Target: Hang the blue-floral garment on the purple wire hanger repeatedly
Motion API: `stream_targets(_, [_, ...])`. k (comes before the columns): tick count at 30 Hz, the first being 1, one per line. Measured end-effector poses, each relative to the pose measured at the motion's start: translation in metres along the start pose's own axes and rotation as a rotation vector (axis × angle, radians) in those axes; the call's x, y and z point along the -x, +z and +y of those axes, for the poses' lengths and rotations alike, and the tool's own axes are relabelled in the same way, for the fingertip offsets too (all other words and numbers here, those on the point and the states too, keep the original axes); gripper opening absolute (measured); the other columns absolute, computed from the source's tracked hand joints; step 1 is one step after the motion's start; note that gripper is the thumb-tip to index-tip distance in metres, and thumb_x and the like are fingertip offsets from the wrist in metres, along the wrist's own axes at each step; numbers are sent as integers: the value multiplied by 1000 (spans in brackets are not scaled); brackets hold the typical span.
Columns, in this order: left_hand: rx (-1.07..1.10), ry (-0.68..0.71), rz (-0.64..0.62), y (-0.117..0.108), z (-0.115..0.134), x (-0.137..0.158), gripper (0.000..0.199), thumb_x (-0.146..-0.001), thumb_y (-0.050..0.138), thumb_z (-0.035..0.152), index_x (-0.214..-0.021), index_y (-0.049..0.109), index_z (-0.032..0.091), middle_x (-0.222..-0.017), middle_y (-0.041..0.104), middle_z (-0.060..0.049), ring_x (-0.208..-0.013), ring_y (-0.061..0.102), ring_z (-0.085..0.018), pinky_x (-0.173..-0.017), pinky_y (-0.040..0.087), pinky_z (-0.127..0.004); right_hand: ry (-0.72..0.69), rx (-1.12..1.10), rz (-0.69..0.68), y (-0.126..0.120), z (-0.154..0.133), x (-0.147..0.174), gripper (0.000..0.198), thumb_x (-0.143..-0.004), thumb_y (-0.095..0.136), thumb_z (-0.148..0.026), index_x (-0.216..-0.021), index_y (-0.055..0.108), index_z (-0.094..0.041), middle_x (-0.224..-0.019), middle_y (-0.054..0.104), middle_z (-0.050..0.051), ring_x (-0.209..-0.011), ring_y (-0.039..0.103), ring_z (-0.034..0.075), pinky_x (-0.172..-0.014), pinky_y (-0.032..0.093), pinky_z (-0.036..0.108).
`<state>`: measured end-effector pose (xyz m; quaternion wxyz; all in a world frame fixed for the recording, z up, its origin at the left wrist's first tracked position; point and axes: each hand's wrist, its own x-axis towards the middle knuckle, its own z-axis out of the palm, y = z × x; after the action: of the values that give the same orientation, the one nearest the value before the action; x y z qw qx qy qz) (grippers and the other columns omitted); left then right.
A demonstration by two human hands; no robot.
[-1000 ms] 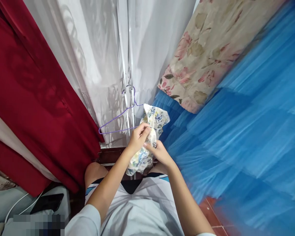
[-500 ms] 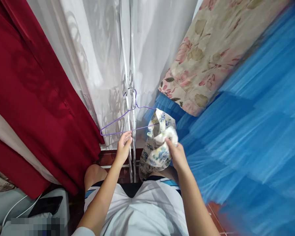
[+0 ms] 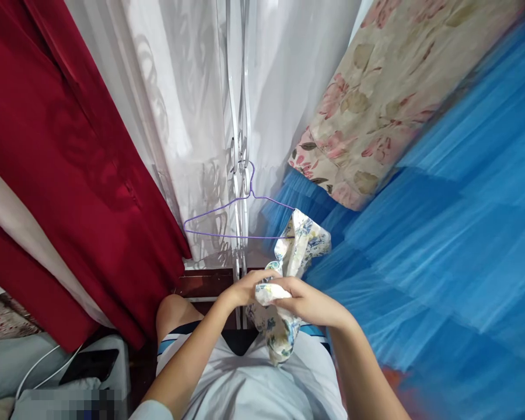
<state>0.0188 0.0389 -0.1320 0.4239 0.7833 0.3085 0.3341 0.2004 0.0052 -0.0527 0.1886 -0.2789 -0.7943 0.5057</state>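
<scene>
A purple wire hanger (image 3: 219, 235) hangs by its hook from a white metal rail (image 3: 236, 146). Over the hanger's right end is a white floral garment (image 3: 304, 233) with blue and yellow print; its lower part droops in front of my lap. My right hand (image 3: 308, 300) pinches a bunched edge of this garment between thumb and fingers. Close against it, my left hand (image 3: 247, 287) has its fingers closed on the same cloth, the fingertips partly hidden by the fabric. The hanger's left arm carries no cloth.
Red curtain (image 3: 91, 146) hangs at left, white curtain (image 3: 175, 116) behind the rail. At right are a beige floral cloth (image 3: 350, 128) and layered blue tulle (image 3: 441, 245). A dark phone (image 3: 90, 366) with a white cable lies on a grey surface at lower left.
My left hand has left the hanger's lower bar and moved right and down to the garment. My right hand has come down and left with the cloth, beside the left.
</scene>
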Motion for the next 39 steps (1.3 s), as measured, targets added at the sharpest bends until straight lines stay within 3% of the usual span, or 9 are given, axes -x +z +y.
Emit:
stream_targets(4, [18,13,-52,-8,-13,-48,41,-77,55,10,-116,66,18,-112,67,-6,-103,61,-22,-92,46,-32,82,5,-34,10,17,12,10,-77,54,-12,-80,61,-18,-72,57,-1,-67,48,14,-62,39,23])
stream_targets(9, [45,-51,-62,17,-28,-94,31,-80,55,16,-108,68,17,-101,70,-4,-96,61,-21,-88,47,-32,159,-205,37,15,27,24,3,-77,56,-15,-77,54,-18,-70,51,-2,-62,43,12,-58,35,22])
stream_targets(13, [89,-219,-101,43,-36,-106,29,-89,45,25,-95,71,14,-81,69,-5,-74,61,-18,-71,50,-30,120,-367,150,16,32,29,8,-78,61,-20,-78,53,-18,-70,49,-3,-61,41,11,-57,33,22])
stream_targets(16, [30,-240,-63,42,-44,-93,25,-86,50,25,-91,70,12,-79,68,-6,-72,60,-18,-69,49,-29,88,-393,212,12,34,34,10,-79,63,-25,-81,57,-17,-73,53,-1,-65,45,13,-60,36,23])
stream_targets(21, [-144,-282,47,-7,-63,-18,15,-75,62,26,-79,69,14,-79,67,-3,-79,57,-18,-74,43,-27,99,-326,343,-12,33,44,22,-81,67,-38,-86,62,-18,-74,60,1,-63,50,15,-58,39,24])
stream_targets(25, [-304,-427,130,-60,-66,63,38,-78,62,49,-65,66,13,-57,57,0,-62,51,-15,-61,35,-24,105,-270,449,-36,44,30,27,-80,70,-42,-83,65,-16,-71,63,1,-60,52,14,-55,38,24])
stream_targets(29, [-623,-595,275,-113,-45,119,45,-81,56,60,-84,76,20,-69,68,-2,-67,59,-18,-60,35,-24,62,-228,563,-45,66,-10,31,-79,71,-45,-81,70,-13,-66,65,1,-55,52,14,-51,36,23])
stream_targets(34, [-900,-656,530,-166,-3,122,38,-85,53,55,-98,77,29,-92,75,-6,-85,67,-26,-66,40,-28,-111,-128,671,-47,77,-65,37,-83,64,-49,-90,75,-14,-92,76,7,-77,67,25,-64,49,29])
stream_targets(39, [-1022,-604,636,-181,29,87,36,-84,55,56,-97,78,31,-84,75,-7,-85,67,-30,-63,40,-30,-120,280,786,-76,77,-98,37,-89,53,-45,-106,75,-21,-112,74,8,-104,67,32,-82,52,37])
